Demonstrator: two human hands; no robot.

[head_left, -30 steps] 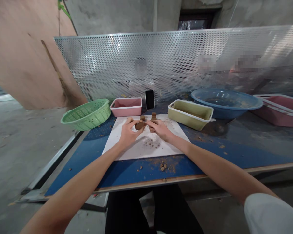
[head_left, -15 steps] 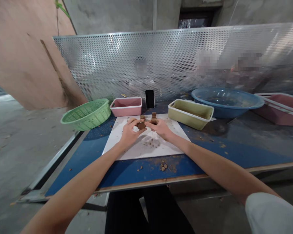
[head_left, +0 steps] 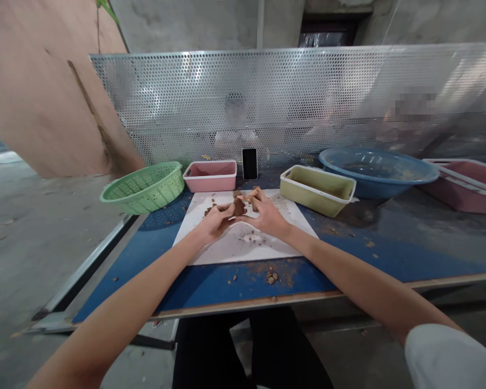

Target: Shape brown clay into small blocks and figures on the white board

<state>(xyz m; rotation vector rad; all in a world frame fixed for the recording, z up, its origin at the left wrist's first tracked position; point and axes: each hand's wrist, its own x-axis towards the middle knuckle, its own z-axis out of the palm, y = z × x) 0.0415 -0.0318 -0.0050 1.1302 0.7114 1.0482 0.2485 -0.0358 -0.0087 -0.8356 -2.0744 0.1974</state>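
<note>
A brown lump that looks like clay is held between my two hands above the white board. My left hand closes on its left side, with the thumb lying along the near face. From the right, my right hand has its fingers bent at the lump's far side and its thumb stretched below it; the fingertips are partly hidden. More brown pieces lie on the board behind and beside my hands, and crumbs are scattered in front of them.
Behind the board stand a pink basket, a phone and a perforated metal panel. A green colander is at left; an olive basket and blue basin are at right. Brown bits lie near the table's front edge.
The brown lump has been turned between my hands. My left thumb has moved onto its near face, and my right fingers have shifted up and over toward its far side.
</note>
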